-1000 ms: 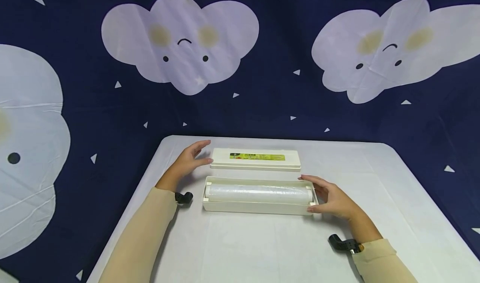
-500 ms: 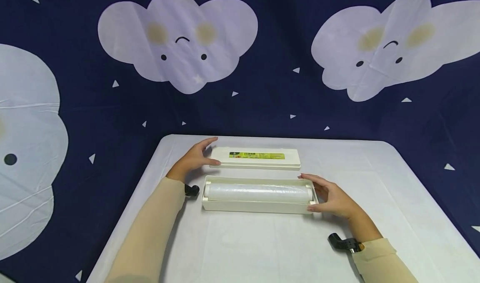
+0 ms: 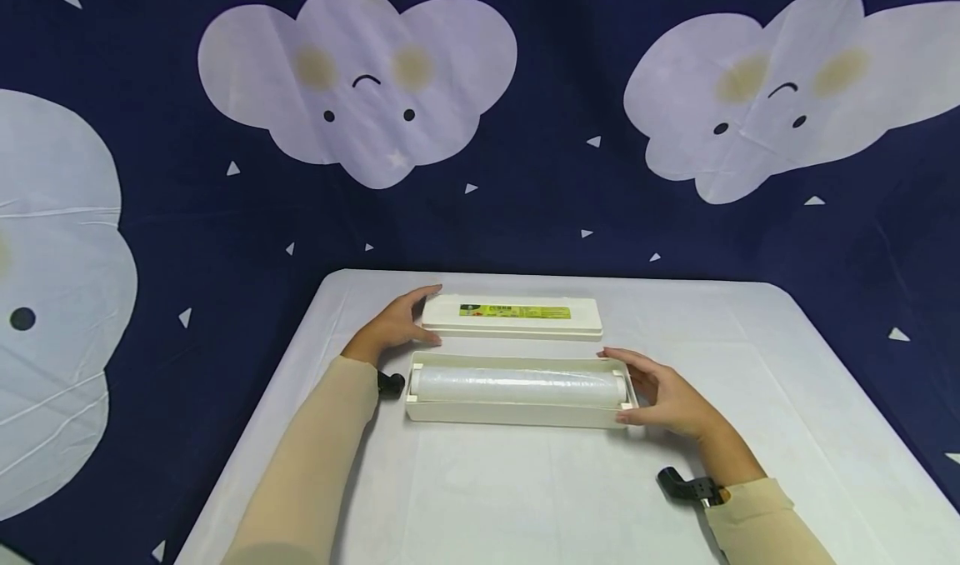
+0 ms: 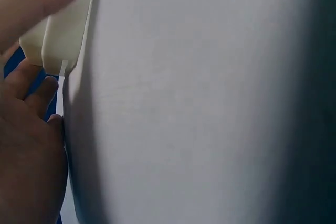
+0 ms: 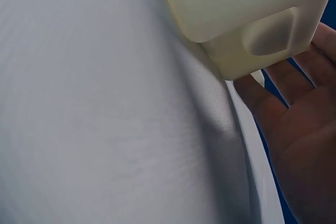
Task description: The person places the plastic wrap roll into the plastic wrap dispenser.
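A long white box (image 3: 517, 415) with its top off lies on the table, holding a roll of cling film (image 3: 517, 386). Its white lid (image 3: 517, 328), with a green and yellow label, lies just behind it. My left hand (image 3: 390, 325) spans the lid's left end, thumb at the front edge and fingers at the back; in the left wrist view the thumb (image 4: 37, 3) overlaps the lid's end. My right hand (image 3: 675, 398) grips the box's right end, thumb on the front wall and fingers behind. The right wrist view shows the box's end wall (image 5: 270, 38) with a rounded recess.
A white cloth covers the table (image 3: 525, 498), which has rounded far corners. Behind it hangs a dark blue curtain (image 3: 555, 215) printed with clouds and triangles. Black camera mounts (image 3: 686, 486) sit at both wrists.
My left hand has moved right onto the lid's left end, and its thumb has come down to the lid's front edge. The right hand, the box and the lid stay in place.
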`<state>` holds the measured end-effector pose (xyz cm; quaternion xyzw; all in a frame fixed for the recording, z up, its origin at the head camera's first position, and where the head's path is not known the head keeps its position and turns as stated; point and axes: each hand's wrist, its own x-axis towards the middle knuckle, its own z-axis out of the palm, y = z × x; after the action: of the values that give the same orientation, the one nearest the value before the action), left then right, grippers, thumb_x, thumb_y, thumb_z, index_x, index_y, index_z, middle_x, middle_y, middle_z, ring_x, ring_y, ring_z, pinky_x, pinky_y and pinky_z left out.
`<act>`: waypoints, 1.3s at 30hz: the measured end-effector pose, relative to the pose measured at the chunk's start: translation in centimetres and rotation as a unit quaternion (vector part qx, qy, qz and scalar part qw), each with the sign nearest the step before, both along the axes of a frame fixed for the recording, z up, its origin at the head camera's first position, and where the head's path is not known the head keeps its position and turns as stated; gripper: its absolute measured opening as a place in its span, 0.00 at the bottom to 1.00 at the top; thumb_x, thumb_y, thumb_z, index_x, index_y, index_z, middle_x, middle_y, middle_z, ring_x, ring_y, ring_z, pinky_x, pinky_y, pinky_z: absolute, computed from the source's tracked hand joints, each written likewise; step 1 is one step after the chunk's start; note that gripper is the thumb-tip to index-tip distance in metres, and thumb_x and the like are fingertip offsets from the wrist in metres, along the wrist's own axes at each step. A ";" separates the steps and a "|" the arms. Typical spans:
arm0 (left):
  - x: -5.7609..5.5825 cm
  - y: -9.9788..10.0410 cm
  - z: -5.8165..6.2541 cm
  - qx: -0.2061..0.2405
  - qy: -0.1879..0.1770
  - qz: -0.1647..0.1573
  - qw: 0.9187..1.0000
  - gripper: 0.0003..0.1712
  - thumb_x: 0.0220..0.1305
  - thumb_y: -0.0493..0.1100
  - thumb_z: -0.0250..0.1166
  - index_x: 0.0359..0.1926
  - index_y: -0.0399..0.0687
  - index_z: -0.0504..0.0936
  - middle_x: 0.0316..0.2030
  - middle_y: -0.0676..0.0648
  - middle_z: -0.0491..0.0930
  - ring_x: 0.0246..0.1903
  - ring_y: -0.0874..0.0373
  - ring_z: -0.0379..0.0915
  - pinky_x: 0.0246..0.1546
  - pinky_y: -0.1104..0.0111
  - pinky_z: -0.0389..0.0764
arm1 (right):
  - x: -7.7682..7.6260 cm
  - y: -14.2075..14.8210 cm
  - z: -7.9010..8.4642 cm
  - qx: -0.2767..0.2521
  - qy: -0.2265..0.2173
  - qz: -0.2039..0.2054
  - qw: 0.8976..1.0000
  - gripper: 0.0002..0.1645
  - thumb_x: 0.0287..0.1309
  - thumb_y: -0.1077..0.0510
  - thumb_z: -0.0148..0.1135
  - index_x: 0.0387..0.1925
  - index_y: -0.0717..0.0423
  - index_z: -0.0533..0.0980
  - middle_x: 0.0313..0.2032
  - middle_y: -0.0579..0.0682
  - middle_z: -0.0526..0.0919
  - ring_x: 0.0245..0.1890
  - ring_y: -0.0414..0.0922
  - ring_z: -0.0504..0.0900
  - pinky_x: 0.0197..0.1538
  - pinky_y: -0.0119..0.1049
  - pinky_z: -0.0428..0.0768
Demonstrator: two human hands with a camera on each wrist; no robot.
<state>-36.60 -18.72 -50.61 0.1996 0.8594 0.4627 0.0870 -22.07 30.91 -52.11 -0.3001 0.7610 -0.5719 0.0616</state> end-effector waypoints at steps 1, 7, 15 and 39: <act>0.0 0.0 0.0 -0.001 0.000 0.002 1.000 0.66 0.41 0.37 0.90 0.81 0.49 0.64 0.79 0.41 0.59 0.79 0.45 0.46 0.77 0.51 0.49 | 0.0 0.0 0.0 0.000 -0.001 -0.001 1.000 0.59 0.44 0.73 0.84 0.77 0.65 0.64 0.74 0.67 0.65 0.74 0.43 0.65 0.70 0.31 0.65; 0.1 0.0 -0.3 -0.003 -0.003 0.018 1.000 0.63 0.45 0.36 0.88 0.81 0.51 0.65 0.80 0.42 0.58 0.79 0.44 0.45 0.77 0.49 0.49 | -0.2 0.0 -0.1 -0.001 0.001 0.003 1.000 0.59 0.44 0.73 0.84 0.77 0.65 0.64 0.74 0.66 0.65 0.74 0.43 0.65 0.70 0.31 0.65; 0.3 -0.2 -0.5 0.013 -0.007 0.041 0.999 0.63 0.42 0.35 0.88 0.79 0.48 0.67 0.78 0.44 0.61 0.79 0.45 0.49 0.77 0.51 0.51 | -2.0 1.2 -0.1 -0.062 0.002 0.047 0.997 0.43 0.62 0.80 0.63 0.76 0.77 0.57 0.71 0.78 0.62 0.73 0.60 0.67 0.71 0.37 0.68; 0.1 0.4 -1.1 0.066 -0.027 0.060 0.996 0.64 0.39 0.29 0.88 0.79 0.48 0.68 0.75 0.48 0.68 0.77 0.49 0.54 0.76 0.55 0.53 | -10.3 0.1 1.7 0.043 -0.041 -0.132 0.989 0.64 0.56 0.66 0.80 0.83 0.60 0.50 0.81 0.59 0.52 0.80 0.57 0.48 0.78 0.51 0.51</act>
<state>-36.50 -18.33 -51.76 0.1405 0.8346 0.5282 0.0688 -32.38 30.96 -50.40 -0.1705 0.8146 -0.5536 0.0296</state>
